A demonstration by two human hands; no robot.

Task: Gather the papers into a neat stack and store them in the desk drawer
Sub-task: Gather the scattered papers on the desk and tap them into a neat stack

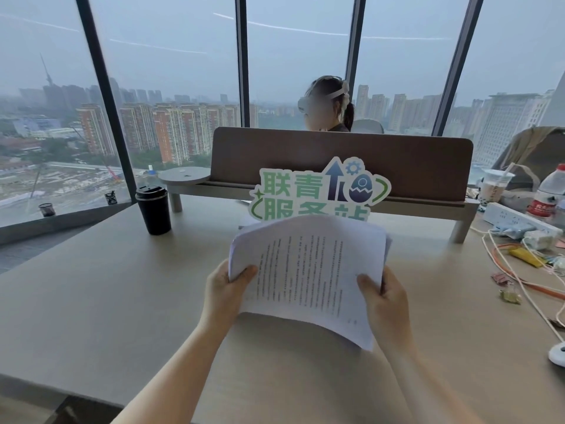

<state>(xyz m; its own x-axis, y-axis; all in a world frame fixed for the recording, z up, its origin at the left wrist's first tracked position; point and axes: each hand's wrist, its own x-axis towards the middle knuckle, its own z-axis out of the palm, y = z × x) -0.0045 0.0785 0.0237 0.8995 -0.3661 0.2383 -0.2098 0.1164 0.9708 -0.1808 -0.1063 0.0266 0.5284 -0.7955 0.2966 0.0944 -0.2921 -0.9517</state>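
A stack of white printed papers (308, 276) is held up above the beige desk (107, 301), tilted toward me, its sheets not quite aligned at the edges. My left hand (224, 290) grips the stack's left edge with the thumb on top. My right hand (386, 301) grips the right edge the same way. The lower right corner of the papers droops down. No desk drawer is in view.
A black lidded cup (153, 209) stands at the desk's back left. A green and white sign (318, 191) leans on a brown divider shelf (342, 166) behind the papers. Cables, a power strip (516, 220), bottles and clips crowd the right side. A person sits beyond the divider.
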